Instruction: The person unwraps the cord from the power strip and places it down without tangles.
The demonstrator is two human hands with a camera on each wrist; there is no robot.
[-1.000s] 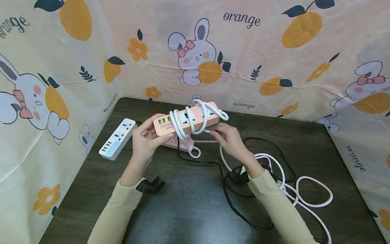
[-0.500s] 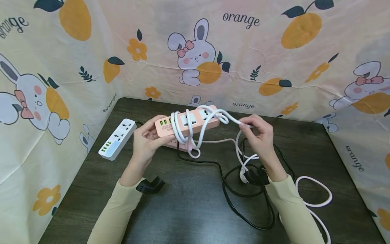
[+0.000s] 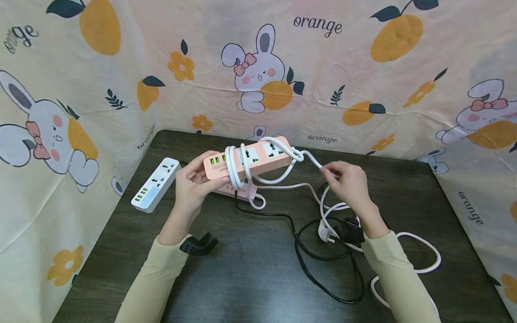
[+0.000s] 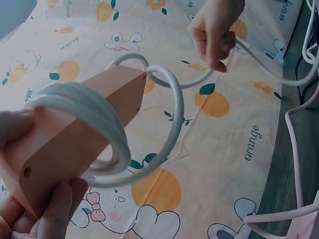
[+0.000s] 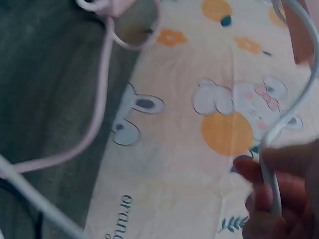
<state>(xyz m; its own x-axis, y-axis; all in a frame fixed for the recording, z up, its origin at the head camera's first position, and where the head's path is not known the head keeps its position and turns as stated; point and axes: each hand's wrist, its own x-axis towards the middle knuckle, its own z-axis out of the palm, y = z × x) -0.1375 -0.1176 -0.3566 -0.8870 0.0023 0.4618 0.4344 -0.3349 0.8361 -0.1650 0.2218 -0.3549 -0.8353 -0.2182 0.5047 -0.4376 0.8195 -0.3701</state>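
Note:
My left hand holds the USB end of a peach power strip, raised above the table and tilted up to the right. Its white cord is wound around the strip, with turns close together near the left hand and a looser loop toward the far end. Off to the right, my right hand pinches the cord between thumb and fingers; the right wrist view shows the cord running through that grip. In the left wrist view, the strip's underside faces the camera.
A white power strip lies at the left. Partly behind the held strip is a pink one. Black cord, a black plug, a white plug and pale cords tangle at the right. A patterned cloth hangs behind.
My right hand has moved from below the strip's far end out to the right, then slightly down, drawing the cord along. The left hand stays nearly still.

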